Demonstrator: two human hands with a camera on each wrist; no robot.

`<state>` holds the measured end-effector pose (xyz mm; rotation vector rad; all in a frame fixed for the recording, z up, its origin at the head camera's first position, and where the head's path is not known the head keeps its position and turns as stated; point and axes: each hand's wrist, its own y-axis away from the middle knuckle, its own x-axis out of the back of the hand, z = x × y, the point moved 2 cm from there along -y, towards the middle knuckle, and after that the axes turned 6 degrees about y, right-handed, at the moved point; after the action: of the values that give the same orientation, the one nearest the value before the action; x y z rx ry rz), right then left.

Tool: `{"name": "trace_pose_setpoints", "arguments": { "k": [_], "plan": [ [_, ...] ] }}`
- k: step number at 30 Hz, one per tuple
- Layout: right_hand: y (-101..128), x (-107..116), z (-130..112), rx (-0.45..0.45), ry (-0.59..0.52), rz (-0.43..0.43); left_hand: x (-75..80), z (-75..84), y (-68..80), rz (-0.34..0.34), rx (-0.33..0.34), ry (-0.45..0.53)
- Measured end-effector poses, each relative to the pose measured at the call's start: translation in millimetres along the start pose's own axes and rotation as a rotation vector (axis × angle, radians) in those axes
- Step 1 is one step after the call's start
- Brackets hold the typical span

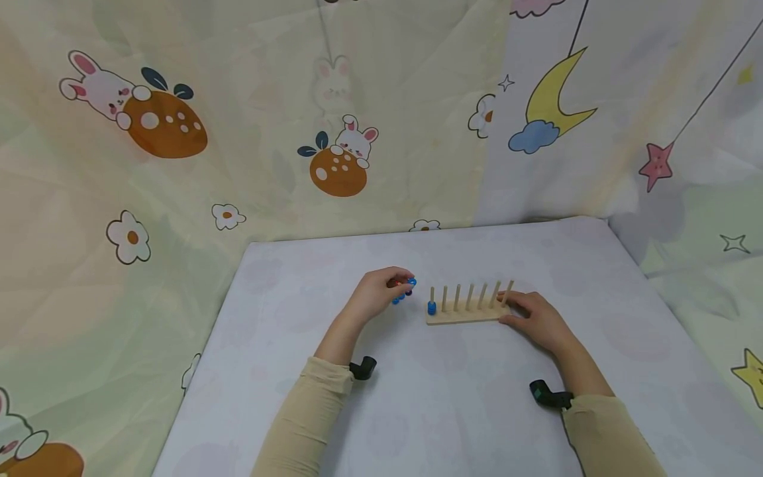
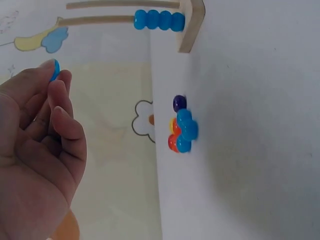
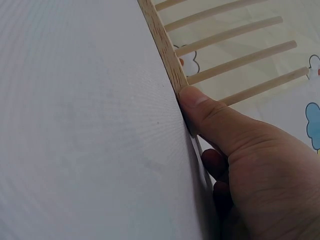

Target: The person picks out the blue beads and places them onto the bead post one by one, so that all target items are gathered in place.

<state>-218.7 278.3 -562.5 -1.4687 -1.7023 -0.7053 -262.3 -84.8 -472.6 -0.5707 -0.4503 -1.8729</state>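
My left hand (image 1: pixel 374 293) pinches a blue bead (image 2: pixel 55 70) between thumb and index finger, raised above the table to the left of a wooden peg rack (image 1: pixel 467 317). Several blue beads (image 2: pixel 159 20) are stacked on the rack's leftmost peg, down at the base; the other pegs are bare. Below the left hand lies a small cluster of loose beads: blue ones (image 2: pixel 187 127), a dark purple one (image 2: pixel 179 103), red ones (image 2: pixel 173 143) and a yellow one. My right hand (image 1: pixel 536 319) grips the rack's right end, its thumb (image 3: pixel 196 102) against the base's front edge.
A white cloth-covered table (image 1: pixel 441 411) bears the rack and the beads. Behind it hangs a printed curtain (image 1: pixel 256 132) with rabbits, flowers and a moon. Each wrist wears a small black camera, the left one (image 1: pixel 363 368) and the right one (image 1: pixel 548 395).
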Motion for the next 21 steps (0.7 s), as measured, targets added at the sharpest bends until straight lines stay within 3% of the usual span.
{"name": "trace_pose_setpoints", "arguments": {
  "k": [9, 21],
  "plan": [
    [-0.8, -0.8, 1.3, -0.007, 0.009, -0.003, -11.7, 15.7, -1.1, -0.044, -0.087, 0.004],
    [-0.6, 0.0, 1.1, 0.003, 0.001, -0.002, -22.7, 24.9, -2.0, -0.068, -0.12, 0.0]
  ]
}}
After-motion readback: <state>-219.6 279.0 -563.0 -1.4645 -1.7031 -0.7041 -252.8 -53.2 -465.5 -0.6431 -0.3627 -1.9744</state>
